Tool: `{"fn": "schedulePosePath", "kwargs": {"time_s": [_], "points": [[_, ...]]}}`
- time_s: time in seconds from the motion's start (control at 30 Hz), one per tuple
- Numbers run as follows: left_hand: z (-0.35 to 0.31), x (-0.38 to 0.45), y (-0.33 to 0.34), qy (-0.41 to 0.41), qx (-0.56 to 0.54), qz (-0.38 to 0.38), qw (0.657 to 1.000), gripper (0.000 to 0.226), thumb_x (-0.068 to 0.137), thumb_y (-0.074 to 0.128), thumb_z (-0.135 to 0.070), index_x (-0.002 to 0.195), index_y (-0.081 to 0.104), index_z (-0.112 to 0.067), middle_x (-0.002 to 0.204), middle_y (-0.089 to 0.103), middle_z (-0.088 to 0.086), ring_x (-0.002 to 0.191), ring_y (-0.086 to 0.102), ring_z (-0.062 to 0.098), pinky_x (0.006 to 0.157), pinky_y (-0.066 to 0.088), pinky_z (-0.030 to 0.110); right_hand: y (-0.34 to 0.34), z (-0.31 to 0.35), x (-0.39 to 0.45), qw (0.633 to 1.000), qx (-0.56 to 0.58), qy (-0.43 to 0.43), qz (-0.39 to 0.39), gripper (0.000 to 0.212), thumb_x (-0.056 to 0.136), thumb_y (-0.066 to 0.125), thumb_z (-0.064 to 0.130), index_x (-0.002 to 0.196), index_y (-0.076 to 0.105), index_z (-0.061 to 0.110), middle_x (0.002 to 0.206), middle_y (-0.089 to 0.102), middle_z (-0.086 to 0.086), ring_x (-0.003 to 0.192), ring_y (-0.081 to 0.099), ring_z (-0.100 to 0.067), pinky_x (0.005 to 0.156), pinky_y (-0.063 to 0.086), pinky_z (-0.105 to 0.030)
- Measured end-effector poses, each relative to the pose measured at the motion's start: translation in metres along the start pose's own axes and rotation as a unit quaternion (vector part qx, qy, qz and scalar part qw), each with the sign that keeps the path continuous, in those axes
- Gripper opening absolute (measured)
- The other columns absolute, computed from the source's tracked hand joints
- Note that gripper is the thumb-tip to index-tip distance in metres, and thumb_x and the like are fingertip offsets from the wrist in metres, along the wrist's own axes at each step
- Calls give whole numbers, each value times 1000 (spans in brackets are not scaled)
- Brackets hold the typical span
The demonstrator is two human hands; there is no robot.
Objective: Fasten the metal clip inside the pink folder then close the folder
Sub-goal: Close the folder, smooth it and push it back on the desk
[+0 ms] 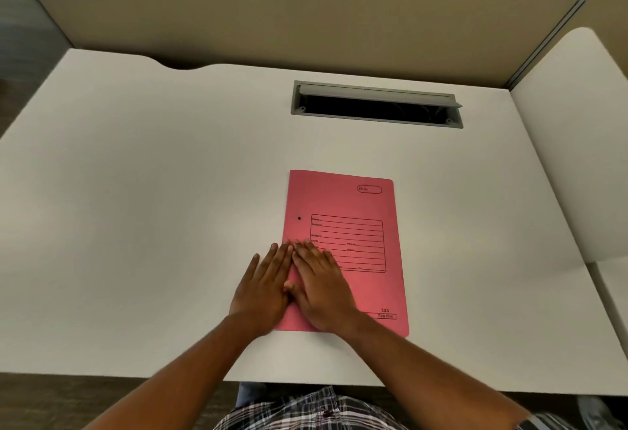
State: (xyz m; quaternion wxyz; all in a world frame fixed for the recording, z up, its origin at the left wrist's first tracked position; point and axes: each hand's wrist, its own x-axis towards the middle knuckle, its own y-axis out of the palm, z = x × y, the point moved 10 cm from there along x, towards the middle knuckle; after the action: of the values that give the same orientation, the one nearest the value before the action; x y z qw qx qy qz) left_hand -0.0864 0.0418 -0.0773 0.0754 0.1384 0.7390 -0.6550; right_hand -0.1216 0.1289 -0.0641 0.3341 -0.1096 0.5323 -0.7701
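Observation:
The pink folder (353, 205) lies shut and flat on the white desk (153, 208), its printed cover facing up. My left hand (263, 288) rests flat across the folder's left edge, fingers spread, partly on the desk. Beside it, my right hand (321, 288) presses palm-down on the lower left part of the cover. The two hands touch each other. A small dark hole shows near the left edge of the cover. The metal clip is hidden inside the folder.
A grey cable slot (375, 105) with its lid raised is cut into the desk behind the folder. Beige partition walls (306, 11) stand at the back and right. A second white desk (577, 144) adjoins on the right.

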Motion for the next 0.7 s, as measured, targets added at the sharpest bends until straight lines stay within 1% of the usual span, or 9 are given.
{"fn": "schedulePosePath", "kwargs": {"time_s": [0.07, 0.13, 0.23, 0.3, 0.4, 0.5, 0.6, 0.7], "points": [[1, -1, 3, -9, -2, 3, 1000, 71, 93, -7, -54, 150, -28, -17, 162, -27, 4, 147, -29, 23, 123, -8, 45, -2, 0, 6, 1000, 15, 7, -14, 76, 102, 17, 65, 164, 16, 22, 175, 6, 4, 161, -4, -13, 130, -1, -40], [1, -2, 1, -9, -1, -5, 1000, 70, 97, -2, -54, 151, -27, -17, 161, -28, 4, 147, -29, 23, 123, -9, 47, -5, -4, 12, 1000, 19, 6, -21, 76, 102, 18, 66, 164, 13, 23, 175, 4, 3, 161, -4, -14, 130, -1, -40], [0, -2, 0, 2, 6, -5, 1000, 70, 99, -1, -56, 151, -26, -17, 161, -30, 4, 147, -31, 22, 122, -11, 48, -10, -9, 28, 1000, -19, -4, -4, 76, 102, 16, 65, 165, 3, 25, 175, -1, 5, 161, -5, -13, 131, 1, -46], [-2, -1, 2, 8, 17, 5, 1000, 72, 97, -4, -58, 151, -26, -16, 160, -31, 5, 146, -32, 23, 123, -8, 49, -11, -11, 41, 998, -57, -4, 10, 78, 101, 10, 68, 165, 1, 25, 175, -4, 7, 161, -7, -13, 130, 1, -51], [-2, 1, 0, 6, 16, 13, 1000, 73, 95, -5, -56, 151, -27, -14, 160, -31, 9, 146, -32, 26, 123, -3, 49, -12, -8, 55, 997, -80, -9, 15, 82, 99, 7, 72, 165, 0, 25, 174, -5, 7, 160, -9, -13, 130, -1, -51], [-4, 2, 0, 9, 12, 19, 1000, 74, 95, -5, -56, 151, -24, -12, 161, -28, 12, 147, -30, 28, 123, -2, 49, -13, -6, 64, 996, -92, -6, 11, 82, 99, 6, 71, 165, 1, 22, 175, -3, 5, 161, -8, -15, 130, -2, -52], [-5, 4, 2, 8, 6, 24, 1000, 73, 98, -3, -57, 152, -20, -11, 160, -24, 12, 147, -27, 28, 124, -4, 47, -23, -6, 89, 994, -111, 6, 9, 79, 101, 9, 65, 165, 4, 19, 175, 1, 1, 161, -6, -17, 130, 2, -53], [-3, 8, -1, -3, -4, 15, 1000, 73, 100, 2, -57, 152, -21, -11, 161, -24, 10, 148, -26, 26, 124, -2, 46, -39, -4, 123, 993, -119, 9, 19, 88, 97, 7, 72, 165, 9, 14, 174, 6, -1, 161, -1, -18, 131, 3, -50]]}}
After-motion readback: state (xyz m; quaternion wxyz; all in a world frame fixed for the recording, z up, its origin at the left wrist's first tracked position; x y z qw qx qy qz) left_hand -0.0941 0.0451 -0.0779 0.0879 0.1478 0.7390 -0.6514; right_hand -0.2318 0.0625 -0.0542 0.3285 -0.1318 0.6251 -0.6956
